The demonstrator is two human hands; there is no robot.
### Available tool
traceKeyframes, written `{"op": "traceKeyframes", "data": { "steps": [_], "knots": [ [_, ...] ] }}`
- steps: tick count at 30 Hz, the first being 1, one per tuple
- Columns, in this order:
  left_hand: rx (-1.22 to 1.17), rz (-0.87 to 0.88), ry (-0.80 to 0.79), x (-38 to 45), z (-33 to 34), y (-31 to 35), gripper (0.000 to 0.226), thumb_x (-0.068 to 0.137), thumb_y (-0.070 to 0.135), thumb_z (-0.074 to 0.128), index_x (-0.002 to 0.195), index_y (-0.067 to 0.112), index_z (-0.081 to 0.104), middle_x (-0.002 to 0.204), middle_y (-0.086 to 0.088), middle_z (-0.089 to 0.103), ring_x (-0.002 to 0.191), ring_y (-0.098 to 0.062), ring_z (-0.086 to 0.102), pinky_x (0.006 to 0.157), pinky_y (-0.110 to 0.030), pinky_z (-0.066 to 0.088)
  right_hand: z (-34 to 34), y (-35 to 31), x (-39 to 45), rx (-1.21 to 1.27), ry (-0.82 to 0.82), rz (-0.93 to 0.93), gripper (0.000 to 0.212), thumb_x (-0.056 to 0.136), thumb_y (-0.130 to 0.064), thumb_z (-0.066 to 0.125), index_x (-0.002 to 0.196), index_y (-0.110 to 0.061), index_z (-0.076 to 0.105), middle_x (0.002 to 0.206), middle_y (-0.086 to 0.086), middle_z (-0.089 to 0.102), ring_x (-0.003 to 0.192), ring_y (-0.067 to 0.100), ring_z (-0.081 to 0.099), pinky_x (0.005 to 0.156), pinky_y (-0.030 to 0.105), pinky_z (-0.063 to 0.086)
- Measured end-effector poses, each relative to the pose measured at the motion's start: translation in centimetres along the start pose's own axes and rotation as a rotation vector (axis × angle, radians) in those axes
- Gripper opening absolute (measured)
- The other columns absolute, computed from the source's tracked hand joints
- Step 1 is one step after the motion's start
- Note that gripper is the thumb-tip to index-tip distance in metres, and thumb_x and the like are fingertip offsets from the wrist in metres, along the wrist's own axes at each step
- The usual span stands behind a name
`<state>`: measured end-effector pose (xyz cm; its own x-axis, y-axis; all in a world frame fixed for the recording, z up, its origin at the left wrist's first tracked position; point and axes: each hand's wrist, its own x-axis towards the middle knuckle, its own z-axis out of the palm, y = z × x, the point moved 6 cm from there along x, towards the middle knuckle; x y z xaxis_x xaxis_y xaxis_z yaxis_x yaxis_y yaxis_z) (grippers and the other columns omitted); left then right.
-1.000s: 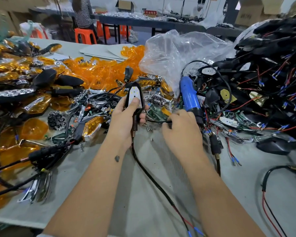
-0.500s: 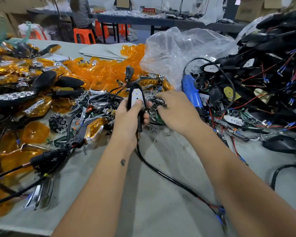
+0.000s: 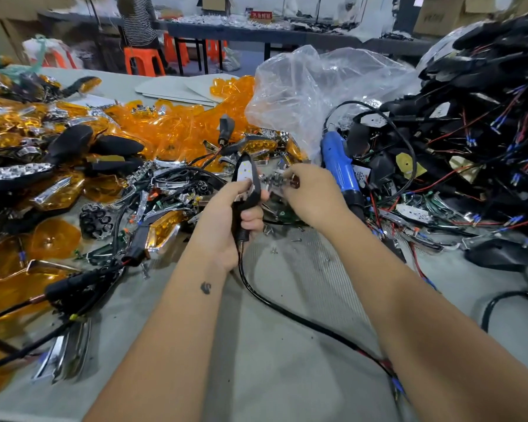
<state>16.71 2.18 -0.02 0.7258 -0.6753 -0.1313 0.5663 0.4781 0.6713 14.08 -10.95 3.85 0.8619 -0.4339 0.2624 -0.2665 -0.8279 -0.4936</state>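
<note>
Grey matting covers the table (image 3: 287,376), which carries everything else. A wide drift of amber lenses (image 3: 180,129), mixed with chrome parts, spreads over its left side. On its right side rises a heap of black wired housings (image 3: 485,102) with red and blue leads hanging out. Between the two slumps a clear plastic bag (image 3: 311,95). At the bag's near edge lies a blue electric screwdriver (image 3: 339,166), nose toward the person, just beside the right hand.

Over the middle of the table the left hand (image 3: 226,226) has its grip wrapped round the lower stem of a black turn-signal housing (image 3: 250,190), with the thumb laid up along the front. The housing stands nearly upright. Its long axis runs from the pointed tip, away from the person, down to the stem at the palm. Its open face, with the white LED board (image 3: 245,171), turns toward the camera. A black cable (image 3: 287,312) trails from the stem across the table and under the right forearm.

The right hand (image 3: 314,196) is level with the housing, on its right, and its grip pinches a small chrome reflector (image 3: 275,179) between thumb and fingertips. The reflector sits just beside the housing's right edge, level with the board; I cannot tell whether it touches.

It looks meant to seat over the board, so the coming move is short and leftward, made by the right hand. The reflector's length must be turned to match the housing's upright axis.
</note>
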Motion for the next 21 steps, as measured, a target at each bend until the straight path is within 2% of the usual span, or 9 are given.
{"op": "traceKeyframes", "data": {
  "steps": [2, 4, 8, 10, 13, 15, 17, 20, 21],
  "knots": [
    [0.162, 0.1, 0.097, 0.2, -0.3, 0.3, 0.009, 0.103, 0.014, 0.044, 0.101, 0.009, 0.052, 0.067, -0.004, 0.063, 0.04, -0.005, 0.038, 0.036, -0.015, 0.032, -1.4, 0.2, -0.8, 0.225, 0.087, 0.033, 0.022, 0.095, -0.025, 0.062, 0.115, -0.017, 0.067, 0.093, -0.005, 0.062, 0.076, 0.011, 0.055, 0.065, 0.025, 0.041],
    [0.318, 0.18, 0.154, 0.3, -0.3, 0.2, 0.009, 0.102, 0.01, 0.047, 0.1, 0.011, 0.055, 0.066, -0.004, 0.066, 0.042, -0.008, 0.041, 0.038, -0.018, 0.034, -2.4, 0.4, -1.9, 0.497, 0.145, 0.055, 0.017, 0.094, -0.025, 0.064, 0.11, -0.02, 0.068, 0.088, -0.012, 0.06, 0.077, 0.004, 0.054, 0.065, 0.017, 0.039],
    [0.468, 0.245, 0.152, 0.3, 0.6, -0.4, 0.014, 0.102, 0.009, 0.047, 0.104, 0.017, 0.058, 0.064, 0.0, 0.067, 0.043, -0.01, 0.044, 0.04, -0.02, 0.036, -2.9, 1.5, -4.5, 1.057, 0.178, 0.15, 0.017, 0.091, -0.005, 0.068, 0.099, -0.019, 0.061, 0.076, -0.008, 0.065, 0.06, 0.003, 0.057, 0.058, 0.016, 0.043],
    [0.492, 0.259, 0.137, 0.3, 0.9, -0.6, 0.018, 0.102, 0.008, 0.047, 0.105, 0.022, 0.059, 0.065, 0.001, 0.068, 0.043, -0.01, 0.045, 0.041, -0.02, 0.037, -2.7, 1.9, -5.4, 1.185, 0.159, 0.178, 0.02, 0.088, 0.0, 0.068, 0.095, -0.017, 0.059, 0.071, -0.004, 0.06, 0.055, 0.005, 0.051, 0.056, 0.017, 0.041],
    [0.497, 0.274, 0.096, 0.2, 1.1, -0.8, 0.02, 0.101, 0.01, 0.05, 0.106, 0.025, 0.061, 0.069, 0.001, 0.07, 0.046, -0.01, 0.048, 0.042, -0.02, 0.04, -2.4, 2.2, -6.2, 1.238, 0.138, 0.182, 0.017, 0.087, 0.001, 0.068, 0.087, -0.015, 0.062, 0.074, 0.003, 0.055, 0.056, 0.005, 0.046, 0.055, 0.017, 0.036],
    [0.511, 0.289, 0.093, 0.1, 1.1, -0.8, 0.02, 0.102, 0.01, 0.05, 0.107, 0.026, 0.061, 0.067, 0.006, 0.069, 0.047, -0.009, 0.05, 0.042, -0.02, 0.042, -2.2, 2.2, -6.4, 1.158, 0.131, 0.175, 0.007, 0.086, -0.002, 0.07, 0.082, -0.002, 0.064, 0.072, 0.006, 0.055, 0.059, 0.009, 0.047, 0.059, 0.021, 0.038],
    [0.521, 0.3, 0.098, 0.0, 1.1, -0.8, 0.024, 0.101, 0.008, 0.048, 0.11, 0.026, 0.061, 0.062, 0.008, 0.062, 0.048, -0.008, 0.052, 0.042, -0.021, 0.042, -2.2, 2.0, -6.5, 0.958, 0.117, 0.14, 0.025, 0.084, -0.009, 0.073, 0.082, 0.012, 0.059, 0.068, 0.007, 0.048, 0.063, 0.017, 0.041, 0.065, 0.029, 0.035],
    [0.477, 0.296, 0.101, 0.0, 1.0, -0.8, 0.025, 0.102, 0.01, 0.048, 0.11, 0.029, 0.063, 0.071, 0.001, 0.059, 0.049, -0.008, 0.053, 0.042, -0.022, 0.043, -2.4, 1.4, -6.7, 0.747, 0.066, 0.071, 0.027, 0.081, -0.011, 0.077, 0.062, -0.007, 0.058, 0.054, -0.008, 0.043, 0.055, 0.01, 0.038, 0.059, 0.026, 0.034],
    [0.451, 0.292, 0.105, 0.0, 1.0, -0.8, 0.024, 0.102, 0.011, 0.049, 0.109, 0.029, 0.063, 0.074, -0.002, 0.059, 0.049, -0.008, 0.052, 0.042, -0.022, 0.043, -2.4, 1.2, -6.7, 0.706, 0.043, 0.058, 0.026, 0.081, -0.009, 0.077, 0.062, -0.014, 0.059, 0.054, -0.012, 0.045, 0.053, 0.007, 0.039, 0.057, 0.024, 0.035]
  ]
}}
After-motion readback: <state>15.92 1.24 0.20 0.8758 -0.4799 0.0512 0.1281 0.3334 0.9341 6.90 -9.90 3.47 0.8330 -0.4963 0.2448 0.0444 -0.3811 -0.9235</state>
